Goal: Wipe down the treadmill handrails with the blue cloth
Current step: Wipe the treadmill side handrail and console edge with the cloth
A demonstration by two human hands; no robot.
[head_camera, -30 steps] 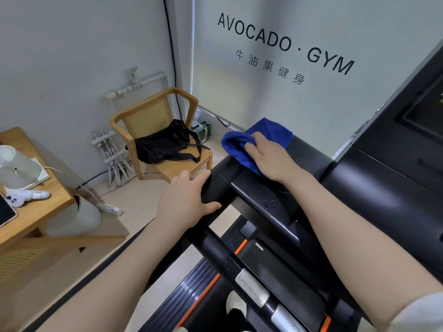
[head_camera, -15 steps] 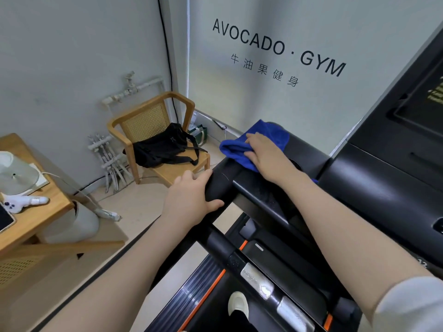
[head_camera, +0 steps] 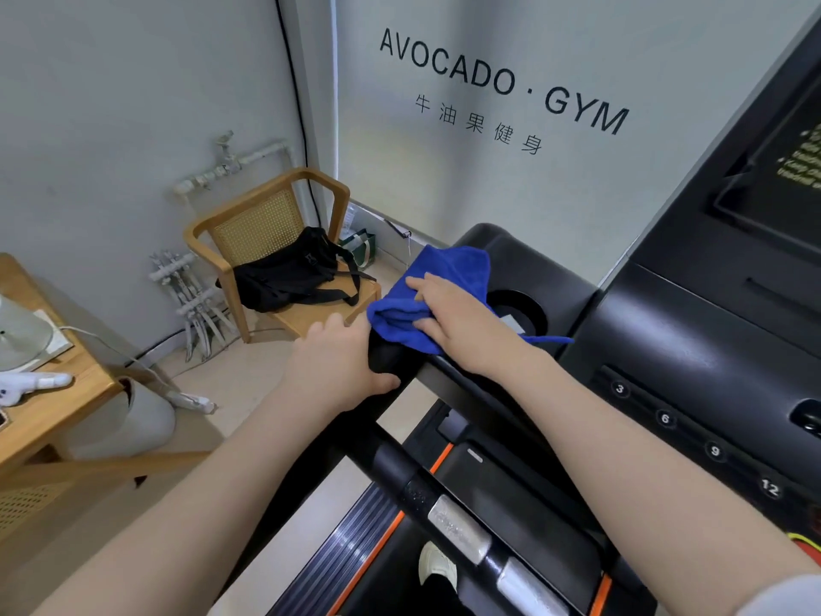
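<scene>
Treadmill [head_camera: 666, 340] fills the right of the view; you're working its left side. Since a second ago the view has swung right: console speed buttons [head_camera: 665, 418] and the cup holder [head_camera: 517, 311] now show. Left handrail [head_camera: 391, 353]: your left hand [head_camera: 337, 371] hasn't moved, fingers and thumb wrapped over the rail's corner, bracing. Blue cloth [head_camera: 440, 277] is bunched on the top of the rail just beside the cup holder, one edge trailing toward the console. Your right hand [head_camera: 462, 322] lies on it, fingers nearly straight, pressing rather than gripping, and has slid little. My read: only this stretch is getting wiped; lower grip [head_camera: 457, 526] and right rail still to do.
</scene>
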